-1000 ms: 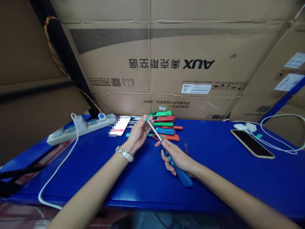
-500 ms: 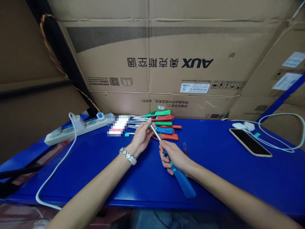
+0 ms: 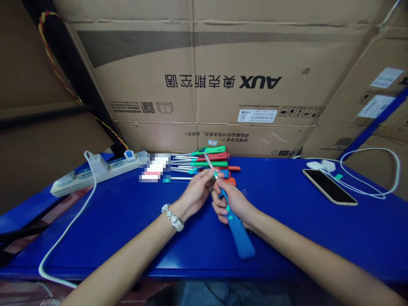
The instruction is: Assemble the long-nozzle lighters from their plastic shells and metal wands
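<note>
My right hand (image 3: 231,203) is wrapped round the blue handle of a long-nosed lighter (image 3: 237,231), whose metal tube points up and away. My left hand (image 3: 197,193), with a watch on the wrist, pinches the tube low down, near a small teal collar, right beside my right hand. Just behind both hands lies a pile of similar lighters (image 3: 212,162) with green, red and blue handles, their metal tubes pointing left.
The blue table (image 3: 127,221) carries a power strip (image 3: 95,170) with a white cable at left, a blurred phone (image 3: 153,168), and a dark phone (image 3: 328,187) with white cables at right. Large cardboard boxes (image 3: 207,76) stand behind.
My left hand has slid down the metal tube from its tip towards the handle. The lighter has tilted more upright and come nearer to me.
</note>
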Action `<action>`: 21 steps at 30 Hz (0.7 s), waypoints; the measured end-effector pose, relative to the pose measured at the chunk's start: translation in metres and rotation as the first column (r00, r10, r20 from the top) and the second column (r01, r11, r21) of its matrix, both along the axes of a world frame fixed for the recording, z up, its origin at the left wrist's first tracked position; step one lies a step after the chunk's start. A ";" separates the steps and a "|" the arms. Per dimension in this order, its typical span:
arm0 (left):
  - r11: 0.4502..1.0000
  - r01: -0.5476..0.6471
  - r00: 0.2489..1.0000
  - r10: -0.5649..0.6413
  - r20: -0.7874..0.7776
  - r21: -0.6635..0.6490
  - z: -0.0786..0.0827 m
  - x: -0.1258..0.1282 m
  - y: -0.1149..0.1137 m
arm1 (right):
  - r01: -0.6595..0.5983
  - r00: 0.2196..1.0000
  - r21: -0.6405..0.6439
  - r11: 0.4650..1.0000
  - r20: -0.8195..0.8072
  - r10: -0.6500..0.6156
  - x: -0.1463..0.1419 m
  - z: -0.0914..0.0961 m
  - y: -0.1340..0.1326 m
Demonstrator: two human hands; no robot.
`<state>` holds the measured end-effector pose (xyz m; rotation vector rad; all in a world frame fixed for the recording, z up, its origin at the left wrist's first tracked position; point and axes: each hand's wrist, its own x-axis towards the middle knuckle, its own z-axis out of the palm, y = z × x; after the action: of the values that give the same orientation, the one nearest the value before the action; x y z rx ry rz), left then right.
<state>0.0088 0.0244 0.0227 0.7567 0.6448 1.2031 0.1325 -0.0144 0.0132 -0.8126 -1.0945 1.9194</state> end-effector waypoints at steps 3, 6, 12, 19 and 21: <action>0.996 0.083 0.996 -0.082 -0.047 0.027 -0.006 0.005 -0.004 | 0.051 0.999 0.018 0.999 0.001 -0.051 0.002 0.001 0.004; 0.994 0.104 0.992 -0.100 -0.079 0.045 -0.010 0.000 0.000 | 0.061 0.997 0.003 0.998 0.040 -0.061 0.006 0.000 0.004; 0.984 0.149 0.967 -0.124 -0.221 0.102 -0.011 -0.010 0.001 | 0.017 0.999 -0.078 0.997 -0.050 -0.021 0.012 0.010 0.000; 0.965 0.155 0.924 -0.066 -0.377 0.211 -0.006 -0.001 -0.016 | 0.039 0.997 -0.084 0.996 0.073 -0.033 0.011 0.004 0.005; 0.964 0.165 0.912 -0.069 -0.405 0.207 -0.004 0.000 -0.019 | 0.022 0.998 -0.078 0.997 0.059 -0.017 0.009 0.004 0.007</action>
<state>0.0088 0.0055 0.0189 1.2454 0.7813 1.0319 0.1415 -0.0076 0.0173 -0.9252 -1.0473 1.9435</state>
